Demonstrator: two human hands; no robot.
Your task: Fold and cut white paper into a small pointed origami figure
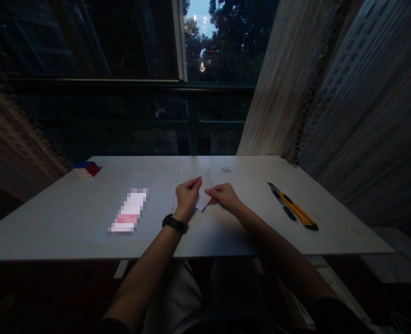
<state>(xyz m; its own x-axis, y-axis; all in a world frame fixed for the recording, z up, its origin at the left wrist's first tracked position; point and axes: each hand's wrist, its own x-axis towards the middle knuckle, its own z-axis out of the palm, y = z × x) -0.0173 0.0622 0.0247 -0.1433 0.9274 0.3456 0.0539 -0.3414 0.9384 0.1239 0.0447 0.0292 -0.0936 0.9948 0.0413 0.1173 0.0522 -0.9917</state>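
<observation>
A small white piece of paper is held up between my two hands over the middle of the table. My left hand, with a black watch on its wrist, pinches the paper's left edge. From the other side my right hand grips it, thumb on the near face and fingers partly hidden behind. The paper looks folded or bent, narrowing toward its top, though dim light hides the details. To the left lies a large white sheet, with a pixelated phone-shaped bright patch on it.
A yellow and black utility knife lies at the right, beside a slimmer black cutter. At the far left sits a coloured cube. A small thin object rests near the back edge. Window and curtains stand behind the white table.
</observation>
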